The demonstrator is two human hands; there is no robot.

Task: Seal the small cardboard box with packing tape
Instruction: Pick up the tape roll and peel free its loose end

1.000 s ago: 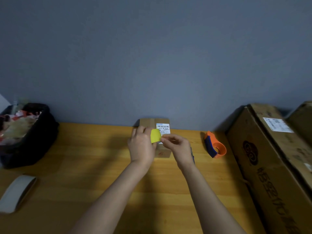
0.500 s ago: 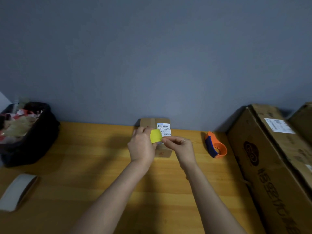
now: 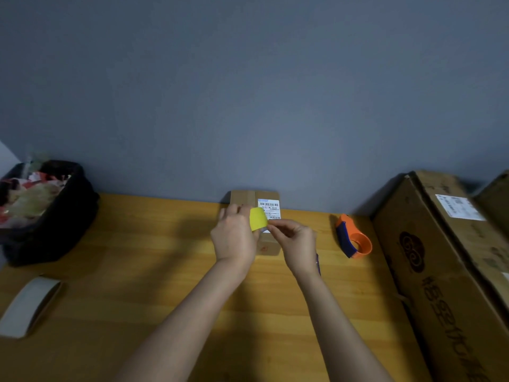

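The left hand point(image 3: 234, 235) and right hand point(image 3: 297, 244) cover the near part of the small box point(image 3: 248, 197), so its top seam cannot be judged, and the label point(image 3: 269, 208) print is too small to read. The white roll point(image 3: 27, 307) and black bag point(image 3: 55, 216) are cut off at the left edge. The big carton point(image 3: 440, 271) runs off the right edge.

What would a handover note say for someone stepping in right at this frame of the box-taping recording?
Left hand: holds the yellow tape roll over the small cardboard box.
Right hand: fingertips pinched at the roll's edge, apparently working the tape end free.
Box sits at the table's far edge, label up. Orange dispenser lies unused to the right.
Done: roll in hand. Left: pull tape, lay it over the seam, cut, press down.
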